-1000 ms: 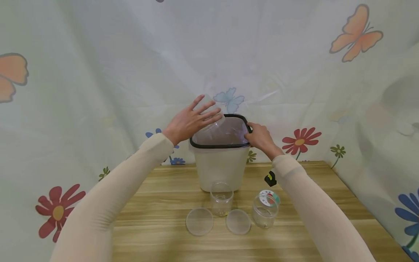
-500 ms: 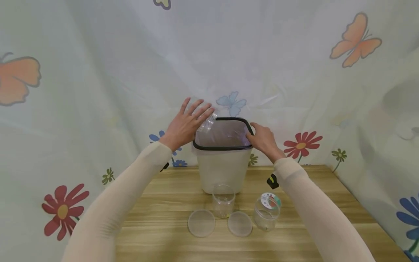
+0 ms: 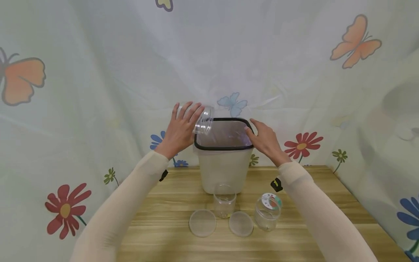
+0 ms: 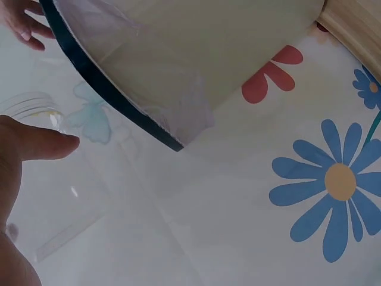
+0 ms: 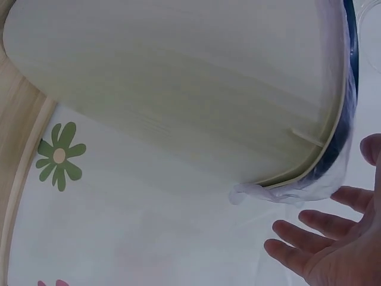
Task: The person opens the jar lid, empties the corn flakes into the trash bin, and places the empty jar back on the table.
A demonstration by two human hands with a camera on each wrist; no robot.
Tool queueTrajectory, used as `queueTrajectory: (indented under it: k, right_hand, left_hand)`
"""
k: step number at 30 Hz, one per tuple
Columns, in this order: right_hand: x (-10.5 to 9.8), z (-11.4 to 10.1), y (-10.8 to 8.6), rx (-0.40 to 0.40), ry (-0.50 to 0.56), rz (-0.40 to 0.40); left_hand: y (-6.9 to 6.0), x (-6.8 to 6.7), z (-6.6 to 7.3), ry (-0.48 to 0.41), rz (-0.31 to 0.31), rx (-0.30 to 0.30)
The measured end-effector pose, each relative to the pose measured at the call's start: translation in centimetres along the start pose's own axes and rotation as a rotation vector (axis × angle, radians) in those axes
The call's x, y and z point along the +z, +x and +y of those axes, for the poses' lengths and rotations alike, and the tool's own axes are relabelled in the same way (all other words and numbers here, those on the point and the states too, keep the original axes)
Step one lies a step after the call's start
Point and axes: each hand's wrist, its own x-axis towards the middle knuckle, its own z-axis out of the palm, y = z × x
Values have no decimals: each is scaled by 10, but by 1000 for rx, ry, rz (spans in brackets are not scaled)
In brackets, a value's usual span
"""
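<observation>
My left hand (image 3: pixel 180 131) grips a clear plastic jar (image 3: pixel 206 119), tipped on its side at the bin's left rim. In the left wrist view the thumb (image 4: pixel 47 144) lies across the jar (image 4: pixel 74 205) near its threaded mouth; no contents can be made out. A cream waste bin (image 3: pixel 223 169) with a black rim and a thin clear liner stands upright on the table. At its right rim is my right hand (image 3: pixel 266 138), its fingers extended and spread in the right wrist view, near the liner's edge (image 5: pixel 321 189). Whether they touch it I cannot tell.
In front of the bin stands a clear jar (image 3: pixel 224 203), between two round translucent lids (image 3: pixel 203 223). To the right, another clear jar (image 3: pixel 267 216) stands by a printed red, green and white disc (image 3: pixel 271 201). A floral curtain (image 3: pixel 131 72) hangs behind the wooden table (image 3: pixel 163 218).
My left hand has drawn back leftward from over the bin's opening, still holding the jar. My right hand's hold on the rim has loosened, and its fingers have lifted from it.
</observation>
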Motion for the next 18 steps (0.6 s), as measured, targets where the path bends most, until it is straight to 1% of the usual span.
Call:
queueTrajectory:
  k: [4,6,10,13,18]
  right_hand:
    - [-6,-1,-5,-41,-2,29]
    - [-9,-3,-8,-59,-3,37]
    - [-12,-6,-17,-95,-18,37]
    - [-14,-9,-27,-126,-31,44]
    - [-17,-16,-43,-167,-43,59]
  left_hand:
    - [-7,1,-1,-53,45,-52]
    - [-12,1,-1,-93,64,-81]
    - [-23,0,-1,-176,77,-139]
    - [-32,0,0,-213,90,-168]
    - [-46,0,0,-270,164,-208]
